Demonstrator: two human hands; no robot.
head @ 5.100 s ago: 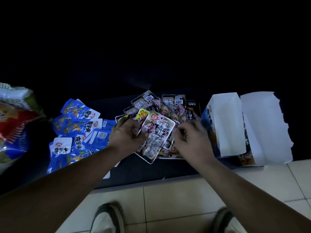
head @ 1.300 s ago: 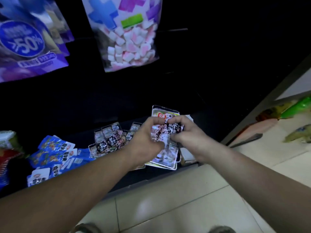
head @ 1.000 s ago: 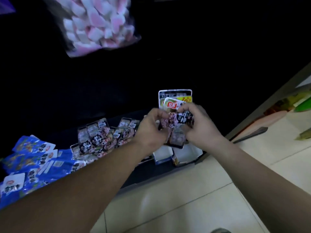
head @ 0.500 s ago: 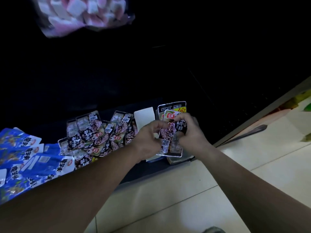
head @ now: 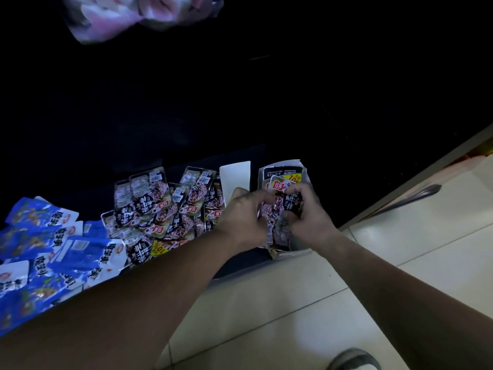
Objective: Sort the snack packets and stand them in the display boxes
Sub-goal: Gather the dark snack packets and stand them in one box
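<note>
Left grip (head: 241, 217) and right grip (head: 310, 218) clamp the packet stack (head: 274, 209) between them.

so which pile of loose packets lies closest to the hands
The dark meat-print packets, heaped just left of the left hand; the blue packets lie farther left.

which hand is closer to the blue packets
Left. The left hand is right of the blue packets, across the dark packet pile; the right hand is farther right. Both grip a packet stack.
</note>
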